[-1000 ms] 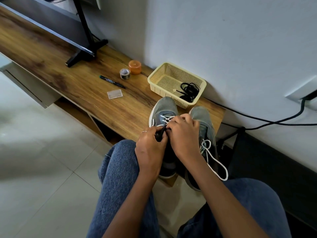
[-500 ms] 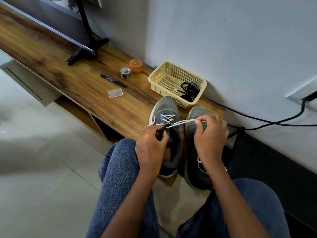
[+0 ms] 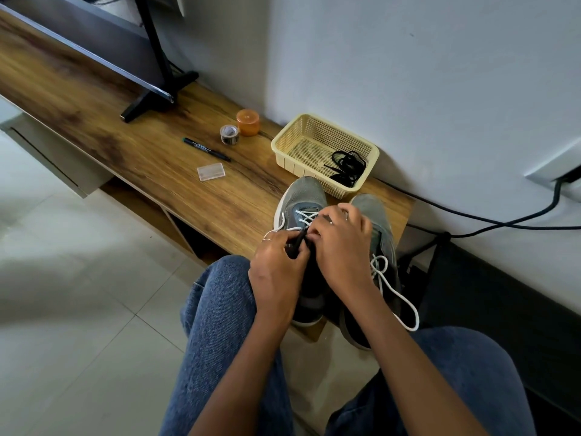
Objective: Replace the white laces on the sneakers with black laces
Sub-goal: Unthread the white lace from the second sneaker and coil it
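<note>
white lace [image 3: 306, 215]: thin, limp cord, crossed over the front eyelets of the left sneaker [image 3: 303, 199]; judged light and floppy, best pinched close to an eyelet.
left hand [image 3: 278, 267]: fingers curled on a black tongue or lace piece at the shoe's throat; cannot tell which.
right hand [image 3: 344, 240]: fingers bent over the lacing, apparently pinching the lace; contact hidden.
right sneaker [image 3: 374, 212]: lace loose, looping off the desk [image 3: 157, 171] edge.
black laces [image 3: 347, 165]: tangled bundle in the basket [image 3: 283, 143], just beyond the toes.
</note>
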